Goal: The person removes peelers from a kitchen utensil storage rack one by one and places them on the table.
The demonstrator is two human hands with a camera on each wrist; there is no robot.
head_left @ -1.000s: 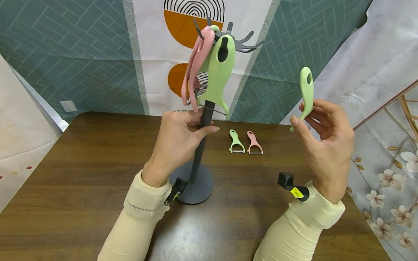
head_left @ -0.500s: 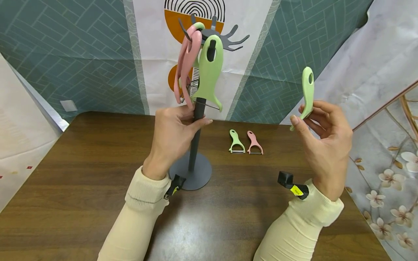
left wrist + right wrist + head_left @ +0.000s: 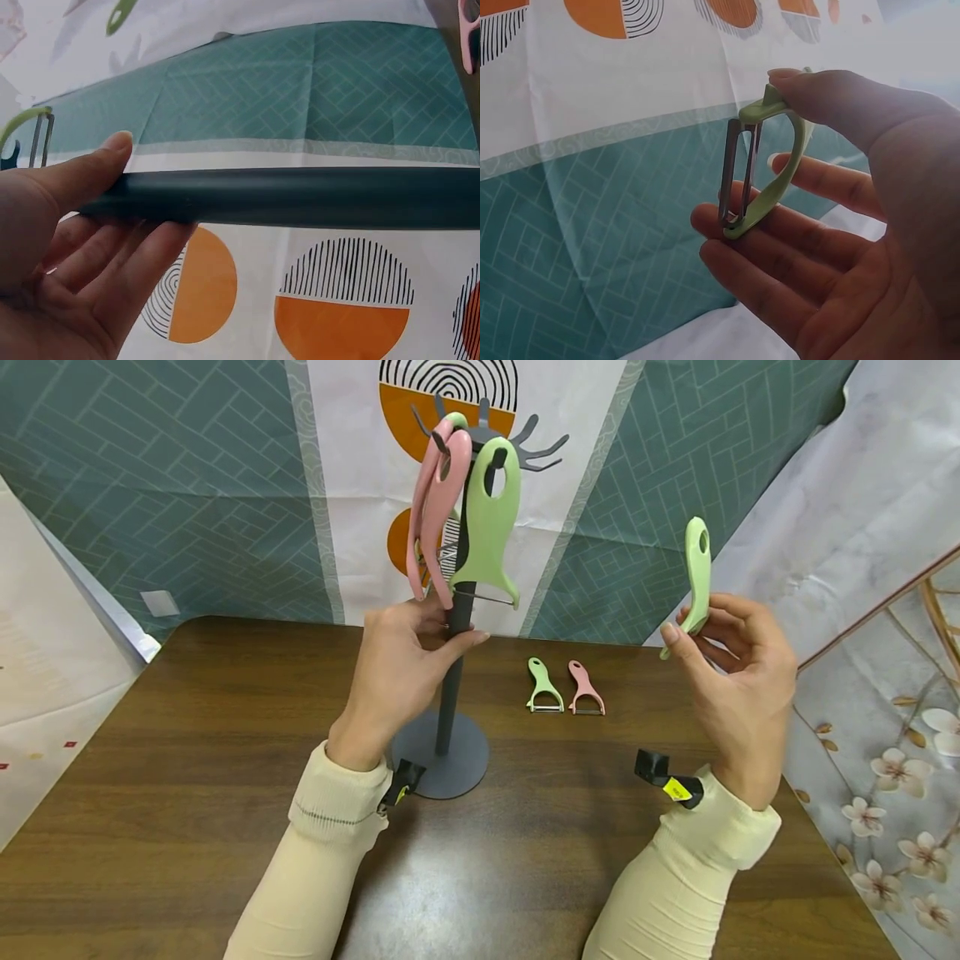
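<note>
My left hand (image 3: 393,672) grips the dark grey pole of a hook stand (image 3: 447,702), fingers behind and thumb across the front. From the stand's top hooks hang a green peeler (image 3: 491,527) and pink peelers (image 3: 442,506), partly overlapping, with a bit of another green one behind. Off to the right, my right hand (image 3: 738,677) pinches a green peeler (image 3: 698,568), its holed handle pointing up. In the right wrist view that peeler's metal blade (image 3: 727,176) faces away from the palm, between thumb and fingers.
On the brown table (image 3: 247,760) behind the hands lie a green peeler (image 3: 542,677) and a pink peeler (image 3: 580,681), side by side. Several bare hooks (image 3: 551,447) spread out on the stand's right side. Patterned cloth (image 3: 187,527) hangs behind the table.
The stand has moved left and away from me with the left hand, then turned slightly, so its hanging peelers swung round. The right hand has shifted a little left, still holding its peeler.
</note>
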